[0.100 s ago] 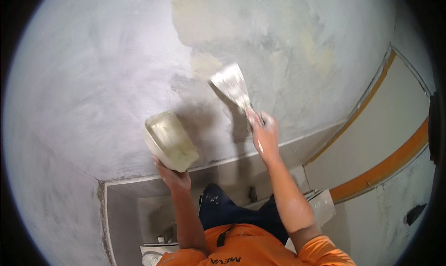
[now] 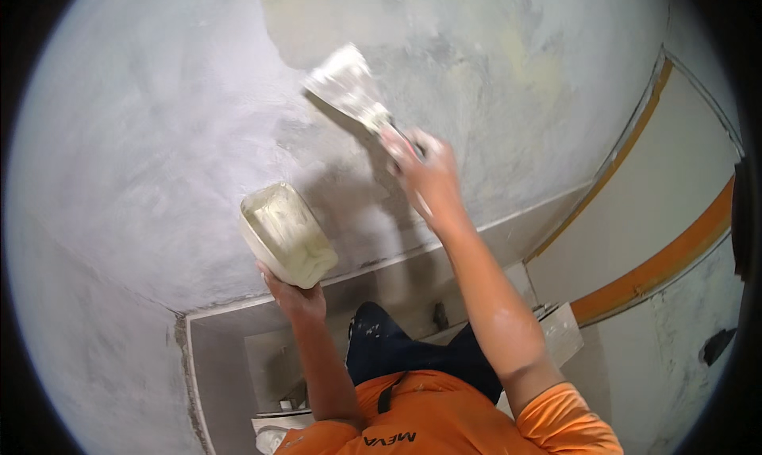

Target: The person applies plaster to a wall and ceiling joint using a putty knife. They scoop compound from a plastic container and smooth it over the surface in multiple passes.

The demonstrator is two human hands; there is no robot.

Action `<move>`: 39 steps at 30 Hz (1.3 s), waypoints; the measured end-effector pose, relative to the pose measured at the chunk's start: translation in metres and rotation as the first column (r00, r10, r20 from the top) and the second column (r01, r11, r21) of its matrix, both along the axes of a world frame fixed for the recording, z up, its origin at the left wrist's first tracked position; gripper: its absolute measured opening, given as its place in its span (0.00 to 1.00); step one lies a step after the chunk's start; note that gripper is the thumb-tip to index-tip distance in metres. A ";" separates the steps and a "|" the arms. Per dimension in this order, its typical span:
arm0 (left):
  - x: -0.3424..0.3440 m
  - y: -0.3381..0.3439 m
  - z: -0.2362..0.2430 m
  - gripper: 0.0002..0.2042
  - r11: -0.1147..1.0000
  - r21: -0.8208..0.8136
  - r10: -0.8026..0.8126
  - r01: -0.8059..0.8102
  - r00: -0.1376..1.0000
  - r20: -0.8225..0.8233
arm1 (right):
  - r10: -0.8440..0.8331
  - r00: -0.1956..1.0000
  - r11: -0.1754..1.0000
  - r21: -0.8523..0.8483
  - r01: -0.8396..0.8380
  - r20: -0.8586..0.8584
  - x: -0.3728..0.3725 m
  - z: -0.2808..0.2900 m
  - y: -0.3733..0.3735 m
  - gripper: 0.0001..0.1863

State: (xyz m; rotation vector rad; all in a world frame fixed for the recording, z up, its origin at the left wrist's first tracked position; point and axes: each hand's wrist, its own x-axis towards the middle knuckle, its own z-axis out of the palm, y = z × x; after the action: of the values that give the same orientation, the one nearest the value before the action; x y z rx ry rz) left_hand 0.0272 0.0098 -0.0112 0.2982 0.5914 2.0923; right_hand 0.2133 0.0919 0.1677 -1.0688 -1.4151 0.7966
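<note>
My right hand (image 2: 425, 173) is closed round the handle of a wide putty knife (image 2: 349, 86). White filler coats the blade, which points up and left at the plastered wall (image 2: 190, 121). Whether the blade's edge touches the wall, I cannot tell. My left hand (image 2: 295, 294) grips the lower end of a pale, oblong mud pan (image 2: 286, 233) from beneath. Its open side faces up, and off-white filler smears its inside. The pan stands just off the wall, below and left of the knife. A darker grey and yellowish patch (image 2: 492, 82) shows on the wall beside the blade.
At the right a pale panel (image 2: 635, 169) with orange edging (image 2: 659, 272) stands against the wall. A light ledge (image 2: 357, 272) runs along the wall's foot above a recess. My legs in dark trousers (image 2: 397, 348) are below. A dark object (image 2: 717, 345) lies at far right.
My right hand has swept the putty knife up and to the left across the wall. The left hand and pan have barely shifted. The whole view has tilted a little.
</note>
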 end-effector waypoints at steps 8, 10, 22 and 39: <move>-0.031 -0.027 0.018 0.33 0.996 -0.088 -0.019 0.010 0.995 -0.102 | -0.125 0.992 0.985 -0.123 0.121 -0.023 -0.043 -0.151 0.002 0.22; -0.022 -0.019 0.016 0.32 0.992 -0.121 -0.032 0.027 0.999 -0.041 | -0.206 0.977 0.965 -0.152 0.213 0.060 -0.021 -0.238 0.001 0.23; 0.018 -0.019 0.016 0.29 0.950 -0.157 -0.270 0.271 0.962 0.027 | -0.098 0.827 0.802 -0.536 -0.263 -0.553 0.062 -0.237 -0.104 0.16; 0.099 -0.025 0.008 0.29 0.808 -0.202 -0.561 0.554 0.827 0.024 | 0.233 0.248 0.514 -0.097 -0.852 -0.940 0.109 -0.218 -0.146 0.33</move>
State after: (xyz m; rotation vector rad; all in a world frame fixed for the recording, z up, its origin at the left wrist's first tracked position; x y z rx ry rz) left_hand 0.1262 -0.0155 -0.0027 0.3471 0.6403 1.4458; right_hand 0.3220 -0.0539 -0.0507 -0.2954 -0.5594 2.1697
